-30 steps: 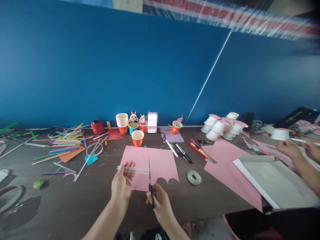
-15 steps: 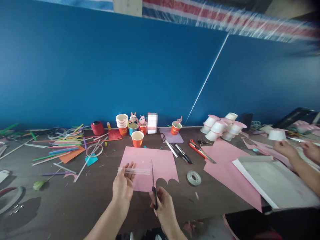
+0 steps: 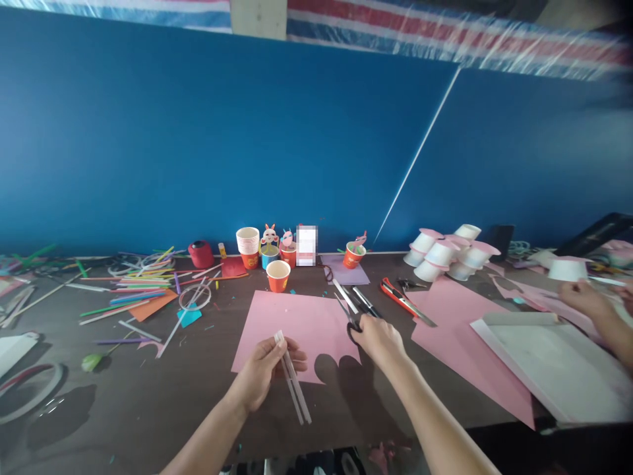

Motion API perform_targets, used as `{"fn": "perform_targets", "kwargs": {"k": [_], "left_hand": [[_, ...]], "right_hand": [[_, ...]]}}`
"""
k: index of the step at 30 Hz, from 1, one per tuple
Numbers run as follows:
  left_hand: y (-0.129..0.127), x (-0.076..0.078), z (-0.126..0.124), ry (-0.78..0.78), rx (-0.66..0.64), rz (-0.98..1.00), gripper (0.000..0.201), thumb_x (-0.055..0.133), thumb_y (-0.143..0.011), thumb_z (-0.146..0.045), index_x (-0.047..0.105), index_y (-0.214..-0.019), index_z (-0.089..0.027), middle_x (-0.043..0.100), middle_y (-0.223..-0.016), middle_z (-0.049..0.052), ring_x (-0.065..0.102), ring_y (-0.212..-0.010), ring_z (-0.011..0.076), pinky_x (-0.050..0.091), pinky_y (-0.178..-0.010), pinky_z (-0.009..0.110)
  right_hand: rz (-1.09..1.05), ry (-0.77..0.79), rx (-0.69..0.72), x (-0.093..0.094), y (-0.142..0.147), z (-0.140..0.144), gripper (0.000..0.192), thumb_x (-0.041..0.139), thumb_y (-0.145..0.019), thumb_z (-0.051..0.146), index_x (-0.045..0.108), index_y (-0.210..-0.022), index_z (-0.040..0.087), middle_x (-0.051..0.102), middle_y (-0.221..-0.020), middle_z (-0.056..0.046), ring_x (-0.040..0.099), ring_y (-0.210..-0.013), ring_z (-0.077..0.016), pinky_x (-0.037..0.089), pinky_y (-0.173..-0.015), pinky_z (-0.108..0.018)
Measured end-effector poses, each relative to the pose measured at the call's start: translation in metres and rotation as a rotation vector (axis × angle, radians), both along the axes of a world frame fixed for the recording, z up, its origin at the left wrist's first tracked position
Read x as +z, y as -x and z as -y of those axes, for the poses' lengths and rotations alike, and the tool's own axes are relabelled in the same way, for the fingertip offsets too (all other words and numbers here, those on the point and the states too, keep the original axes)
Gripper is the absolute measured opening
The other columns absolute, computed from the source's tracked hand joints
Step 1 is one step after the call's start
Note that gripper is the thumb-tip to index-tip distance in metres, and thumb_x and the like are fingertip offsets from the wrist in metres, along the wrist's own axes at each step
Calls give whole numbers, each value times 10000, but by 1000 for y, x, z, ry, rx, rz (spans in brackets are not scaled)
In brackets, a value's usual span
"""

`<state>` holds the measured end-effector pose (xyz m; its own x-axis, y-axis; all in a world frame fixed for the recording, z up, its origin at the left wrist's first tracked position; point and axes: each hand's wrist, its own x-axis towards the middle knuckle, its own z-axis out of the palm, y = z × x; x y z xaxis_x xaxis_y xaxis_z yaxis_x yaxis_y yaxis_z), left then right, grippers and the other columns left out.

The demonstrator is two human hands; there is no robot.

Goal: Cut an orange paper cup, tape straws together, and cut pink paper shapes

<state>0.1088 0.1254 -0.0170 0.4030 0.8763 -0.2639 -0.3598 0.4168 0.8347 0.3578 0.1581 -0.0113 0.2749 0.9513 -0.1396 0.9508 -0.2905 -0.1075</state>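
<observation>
Near the front of the table, my left hand (image 3: 267, 369) is closed, pinching thin whitish straws (image 3: 295, 389) by their upper ends; they slant down toward me. Black-handled scissors (image 3: 352, 323) are in my right hand (image 3: 380, 336), at the right edge of a pink paper sheet (image 3: 291, 316). Their blades point away from me, close to a white pen (image 3: 345, 297) and a black marker (image 3: 364, 301). Curved pieces are cut out of the sheet's lower right edge. An orange paper cup (image 3: 277, 276) stands behind the sheet.
Coloured straws (image 3: 141, 280) are heaped on the left. Stacked cups (image 3: 248, 249) and a red thread spool (image 3: 200, 254) stand along the blue wall. To the right are a box cutter (image 3: 405, 302), joined white cups (image 3: 440, 254), a white tray (image 3: 558, 369) and another person's hand (image 3: 586, 303).
My right hand has carried the scissors right and away from me, toward the pens. My left hand has shifted right, and the straws have swung from level to pointing down toward me.
</observation>
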Motion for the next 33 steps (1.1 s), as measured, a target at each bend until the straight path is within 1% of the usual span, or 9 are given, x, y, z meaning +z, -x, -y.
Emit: {"fn": "perform_targets", "kwargs": {"k": [4, 10, 13, 15, 17, 20, 24, 28, 33], "left_hand": [[3, 4, 2, -33, -107, -15, 286, 483, -782, -369, 558, -846, -101, 664, -814, 141, 636, -732, 238, 462, -670, 344], [9, 2, 2, -18, -210, 15, 283, 476, -791, -349, 564, -849, -87, 659, -842, 155, 630, -775, 250, 443, -737, 377], [9, 2, 1, -6, -252, 3, 289, 459, -800, -348, 567, -867, -89, 655, -876, 161, 626, -795, 249, 439, -735, 361], [8, 4, 1, -18, -292, -19, 290, 457, -802, -344, 573, -884, -91, 649, -903, 165, 624, -804, 248, 440, -711, 337], [6, 6, 2, -44, -324, -38, 284, 461, -801, -334, 581, -897, -94, 648, -913, 165, 620, -822, 246, 438, -688, 312], [3, 9, 3, -84, -363, -53, 282, 471, -797, -318, 592, -905, -88, 659, -872, 162, 618, -824, 243, 432, -692, 308], [3, 8, 4, -82, -401, -75, 316, 469, -796, -326, 590, -943, -74, 661, -858, 174, 618, -816, 250, 430, -674, 310], [6, 7, 5, -55, -441, -43, 334, 465, -793, -337, 583, -957, -71, 654, -880, 183, 618, -793, 238, 425, -651, 298], [5, 11, 6, -51, -453, -23, 358, 465, -782, -380, 602, -917, -77, 667, -767, 148, 605, -675, 179, 410, -635, 275]], "right_hand": [[-14, 95, 59, 1, -5, -18, 204, 545, -690, 297, 611, -823, 156, 639, -805, -119, 599, -768, -223, 388, -602, -265], [-150, 210, 173, 15, -12, -22, 23, 636, -567, 149, 616, -560, 158, 604, -497, -40, 578, -507, -162, 358, -500, -221], [-215, 112, 227, 25, 6, -14, 86, 561, -680, 188, 644, -689, 168, 647, -656, -55, 596, -644, -161, 376, -570, -218], [-342, 29, 304, 30, 29, -4, 211, 437, -796, 268, 625, -871, 206, 653, -779, -22, 591, -701, -121, 390, -613, -191], [-760, -47, 470, 32, 53, 8, 257, 436, -805, 332, 615, -913, 182, 653, -786, -21, 587, -697, -120, 406, -603, -182], [-1008, -44, 568, 32, 78, 21, 242, 513, -758, 342, 649, -835, 157, 648, -735, -22, 568, -664, -127, 409, -583, -187], [-1108, 21, 556, 31, 87, 27, 204, 527, -748, 289, 655, -742, 131, 600, -586, -11, 521, -550, -104, 384, -508, -181], [-1204, 47, 533, 33, 88, 29, 181, 548, -729, 268, 646, -746, 116, 574, -559, -5, 507, -510, -91, 381, -484, -178], [-1256, 54, 490, 38, 90, 34, 189, 541, -731, 285, 623, -741, 115, 566, -568, -4, 506, -505, -88, 381, -465, -175]]}}
